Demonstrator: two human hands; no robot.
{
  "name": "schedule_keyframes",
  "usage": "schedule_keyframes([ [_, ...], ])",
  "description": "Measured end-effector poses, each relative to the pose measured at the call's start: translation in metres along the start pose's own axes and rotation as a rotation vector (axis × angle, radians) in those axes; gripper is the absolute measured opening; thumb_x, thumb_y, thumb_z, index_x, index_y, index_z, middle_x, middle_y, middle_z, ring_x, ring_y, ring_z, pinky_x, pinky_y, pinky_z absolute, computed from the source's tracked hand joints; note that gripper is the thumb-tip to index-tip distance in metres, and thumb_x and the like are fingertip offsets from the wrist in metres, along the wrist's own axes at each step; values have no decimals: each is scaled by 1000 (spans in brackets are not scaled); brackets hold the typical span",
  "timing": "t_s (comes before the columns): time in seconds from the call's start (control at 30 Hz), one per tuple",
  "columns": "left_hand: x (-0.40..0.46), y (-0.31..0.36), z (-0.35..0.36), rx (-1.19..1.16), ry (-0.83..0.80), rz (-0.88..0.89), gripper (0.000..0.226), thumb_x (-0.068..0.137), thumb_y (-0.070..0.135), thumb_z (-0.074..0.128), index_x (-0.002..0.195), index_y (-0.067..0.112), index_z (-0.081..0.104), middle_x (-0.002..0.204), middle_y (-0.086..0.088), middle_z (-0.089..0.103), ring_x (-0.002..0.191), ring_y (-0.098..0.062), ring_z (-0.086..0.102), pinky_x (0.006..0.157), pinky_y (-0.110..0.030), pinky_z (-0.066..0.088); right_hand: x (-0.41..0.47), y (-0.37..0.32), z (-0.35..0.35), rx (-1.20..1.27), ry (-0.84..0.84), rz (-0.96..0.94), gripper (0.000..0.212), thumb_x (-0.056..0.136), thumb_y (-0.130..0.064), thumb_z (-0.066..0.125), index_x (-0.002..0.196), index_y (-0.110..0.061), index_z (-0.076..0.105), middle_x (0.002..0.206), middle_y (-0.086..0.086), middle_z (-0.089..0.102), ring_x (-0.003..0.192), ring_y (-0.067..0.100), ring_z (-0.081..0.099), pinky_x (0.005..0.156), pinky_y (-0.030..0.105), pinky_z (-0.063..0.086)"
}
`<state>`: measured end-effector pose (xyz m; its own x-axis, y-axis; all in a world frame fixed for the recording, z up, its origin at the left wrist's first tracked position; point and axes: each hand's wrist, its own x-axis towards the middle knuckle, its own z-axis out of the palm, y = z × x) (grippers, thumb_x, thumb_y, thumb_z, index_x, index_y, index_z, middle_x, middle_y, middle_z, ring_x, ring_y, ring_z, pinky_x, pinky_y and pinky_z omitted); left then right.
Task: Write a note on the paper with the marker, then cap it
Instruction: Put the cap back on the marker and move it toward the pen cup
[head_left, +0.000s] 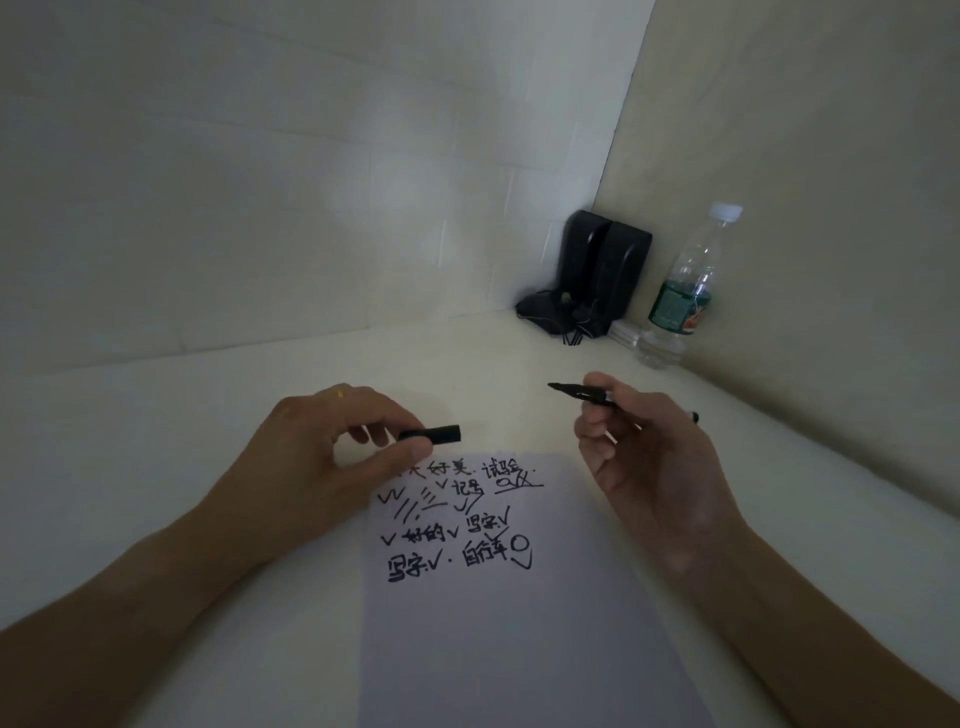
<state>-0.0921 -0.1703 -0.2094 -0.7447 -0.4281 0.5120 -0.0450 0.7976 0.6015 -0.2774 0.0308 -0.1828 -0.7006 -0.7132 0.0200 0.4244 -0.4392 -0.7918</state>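
A pale, cream-coloured table top (182, 467) sits in a corner where two light walls meet. A white sheet of paper (509, 649) lies flat on it near the front, with black marker writing and tick marks across its top part. Far back in the corner stand two black box-shaped speakers (605, 260) side by side with a tangle of black wires (550, 314) at their feet, and just to their right stands a clear plastic bottle with a white cap and green label (683, 291), upright, with a small flat white thing (623, 332) lying between them.
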Motion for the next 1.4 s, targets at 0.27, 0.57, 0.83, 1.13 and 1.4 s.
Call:
schedule_keyframes([
  [0.27,1,5,0,-33,-23,-16,6,88,33,75,91,36,78,99,23,73,94,-8,67,77,-8,46,-1,4,-4,-320,-112,-201,11,79,7,68,83,-3,68,69,15,68,61,20,62,53,23,51],
  [0.57,1,9,-2,-23,-56,32,11,94,30,67,97,31,78,101,21,71,91,-3,67,77,-3,41,-7,8,3,-450,-238,-185,44,55,-30,96,88,-6,79,78,19,76,68,22,71,63,26,60],
  [0.83,0,13,-2,-70,-64,52,17,93,39,62,94,31,78,98,19,72,91,-5,66,75,-2,40,-11,11,8,-517,-240,-173,50,54,-40,97,89,-9,80,83,22,76,74,27,70,66,28,58],
  [1.13,-3,22,4,-144,-114,131,16,94,33,64,96,28,79,89,14,74,84,-9,68,72,-7,42,-18,19,11,-685,-257,-213,27,71,-17,83,96,-9,84,84,18,81,71,25,72,65,27,56],
  [1.4,-7,25,11,-201,-94,141,22,91,36,65,95,21,80,80,9,77,77,-11,71,70,-11,47,-16,26,6,-650,-209,-140,24,71,-12,82,94,-7,85,86,20,82,78,26,77,74,27,61],
])
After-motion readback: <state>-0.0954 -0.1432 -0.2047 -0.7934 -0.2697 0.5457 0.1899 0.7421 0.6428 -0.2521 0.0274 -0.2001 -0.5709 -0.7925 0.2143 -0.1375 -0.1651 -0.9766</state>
